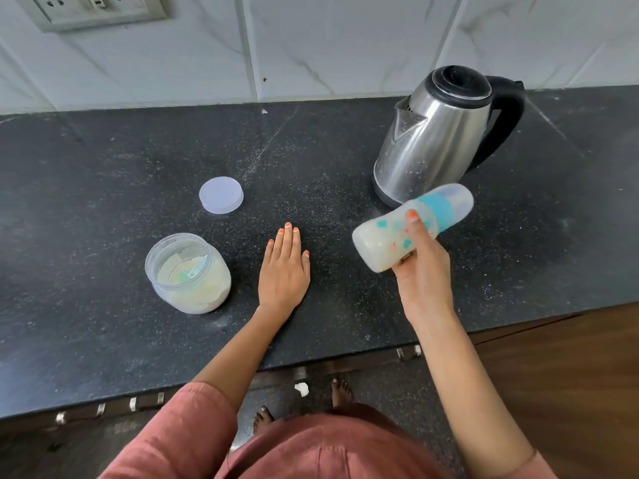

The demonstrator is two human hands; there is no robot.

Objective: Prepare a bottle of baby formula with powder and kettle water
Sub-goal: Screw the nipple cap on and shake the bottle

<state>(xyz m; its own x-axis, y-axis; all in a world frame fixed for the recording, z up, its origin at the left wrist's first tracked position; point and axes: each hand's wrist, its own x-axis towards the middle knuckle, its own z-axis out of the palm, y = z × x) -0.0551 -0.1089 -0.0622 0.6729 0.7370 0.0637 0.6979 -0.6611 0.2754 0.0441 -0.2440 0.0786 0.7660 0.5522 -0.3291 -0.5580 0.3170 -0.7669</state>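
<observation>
I note the right hand (423,271) closed around the baby bottle (408,229), held tilted above the desk (103,160) just in front of the kettle (439,133), cap on, milky liquid inside. Left hand (283,267) lies flat, fingers extended, holding nothing. Open powder jar (188,273) stands left of it, scoop inside; its lid (221,195) lies apart.

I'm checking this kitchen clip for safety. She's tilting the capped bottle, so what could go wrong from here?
The bottle is tilted in the right hand close to the kettle; a wide swing might knock it. The powder jar stands open, its lid apart on the counter, so the powder could spill or get dirty. The left hand lies flat beside it.
</observation>
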